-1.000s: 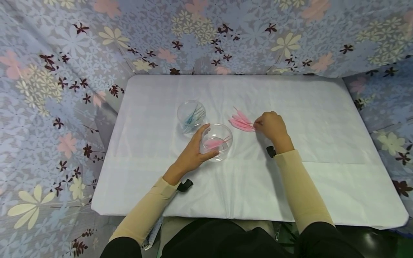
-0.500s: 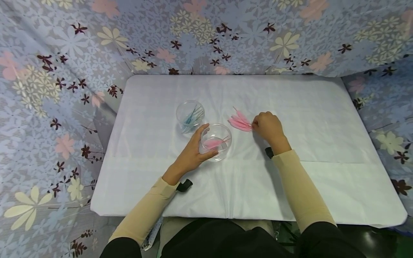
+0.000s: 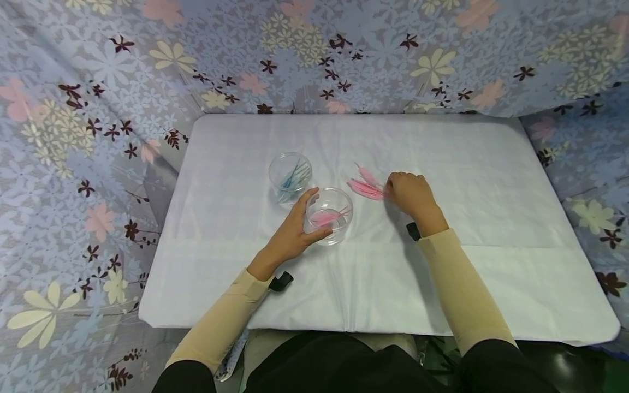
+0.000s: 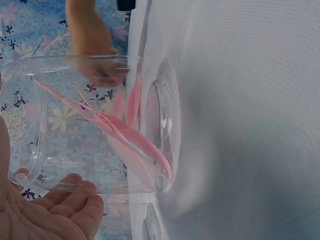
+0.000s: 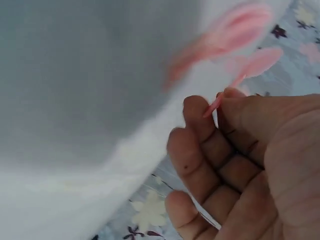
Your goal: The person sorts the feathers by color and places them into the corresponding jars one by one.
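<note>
My left hand [image 3: 292,234] grips a clear plastic cup [image 3: 339,237] standing on the table, thumb on the near side, fingers round the far side. Pink feathers [image 4: 127,137] lean inside it, their thin quills pointing up toward the rim. To the right, my right hand [image 3: 411,195] pinches the quill end of a pink feather [image 5: 259,63] between thumb and index finger, the other fingers bent. More pink feathers [image 3: 365,190] lie in a small fan on the white cloth, just left of this hand. One appears blurred in the right wrist view.
A second clear cup [image 3: 290,156] stands behind and left of the held one, with several blue feathers [image 3: 291,184] in it. White cloth [image 3: 236,164] covers the table. A floral curtain [image 3: 314,54] hangs along the back and sides.
The right hand has shifted only slightly, and the pink feathers beside it are now spread a little apart, with a gap between them. The left hand and its cup stay in place.
</note>
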The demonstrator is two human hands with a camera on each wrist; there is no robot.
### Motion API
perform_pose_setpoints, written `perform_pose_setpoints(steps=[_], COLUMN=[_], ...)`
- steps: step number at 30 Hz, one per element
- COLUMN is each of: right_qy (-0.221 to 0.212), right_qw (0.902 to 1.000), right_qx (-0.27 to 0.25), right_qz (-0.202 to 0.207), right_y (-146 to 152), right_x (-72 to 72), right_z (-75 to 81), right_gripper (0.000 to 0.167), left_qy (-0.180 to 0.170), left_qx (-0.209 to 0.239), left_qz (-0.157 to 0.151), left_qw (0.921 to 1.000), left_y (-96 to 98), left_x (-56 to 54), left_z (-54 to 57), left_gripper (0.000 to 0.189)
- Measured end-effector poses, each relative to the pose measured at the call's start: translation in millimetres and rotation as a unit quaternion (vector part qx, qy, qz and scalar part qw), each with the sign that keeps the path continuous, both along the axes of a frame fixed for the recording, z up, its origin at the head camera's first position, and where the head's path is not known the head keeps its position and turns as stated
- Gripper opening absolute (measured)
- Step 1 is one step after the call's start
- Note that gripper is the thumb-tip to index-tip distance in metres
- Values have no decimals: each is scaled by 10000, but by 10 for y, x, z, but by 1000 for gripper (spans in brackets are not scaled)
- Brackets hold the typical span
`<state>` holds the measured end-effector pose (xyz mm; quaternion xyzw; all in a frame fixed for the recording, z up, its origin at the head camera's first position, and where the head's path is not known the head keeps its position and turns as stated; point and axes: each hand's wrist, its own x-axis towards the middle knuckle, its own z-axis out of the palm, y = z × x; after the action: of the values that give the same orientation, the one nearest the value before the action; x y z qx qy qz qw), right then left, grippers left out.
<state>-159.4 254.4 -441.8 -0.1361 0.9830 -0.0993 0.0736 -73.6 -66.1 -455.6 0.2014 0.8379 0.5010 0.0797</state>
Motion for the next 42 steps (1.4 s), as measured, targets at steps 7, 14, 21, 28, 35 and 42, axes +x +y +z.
perform_pose_setpoints(steps=[7, 14, 21, 28, 35, 42], right_qy=[-36, 443, 748, 786, 935, 1047], right_qw=[9971, 9899, 9783, 9664, 9623, 9701], right_qx=[-709, -1068, -1129, -1301, -1331, -957], right_qz=[289, 819, 1567, 2072, 2181, 1970], right_y=[-97, -320, -520, -720, -915, -1004], right_x=[98, 401, 665, 594, 545, 570], right_z=[361, 990, 1304, 1044, 782, 703], right_gripper=[17, 14, 9, 8, 6, 6], left_qy=[-6, 21, 82, 6, 94, 91], left_qx=[-9, 9, -12, 91, 46, 104], left_qz=[-1, -23, -31, -71, -115, -139], left_qw=[10000, 10000, 10000, 9999, 9999, 9998], left_y=[-4, 4, 6, 6, -4, 14], left_x=[-4, -12, -23, -27, -35, -41], left_z=[-4, 11, 7, -7, -17, -11], left_gripper=[94, 95, 95, 94, 94, 94])
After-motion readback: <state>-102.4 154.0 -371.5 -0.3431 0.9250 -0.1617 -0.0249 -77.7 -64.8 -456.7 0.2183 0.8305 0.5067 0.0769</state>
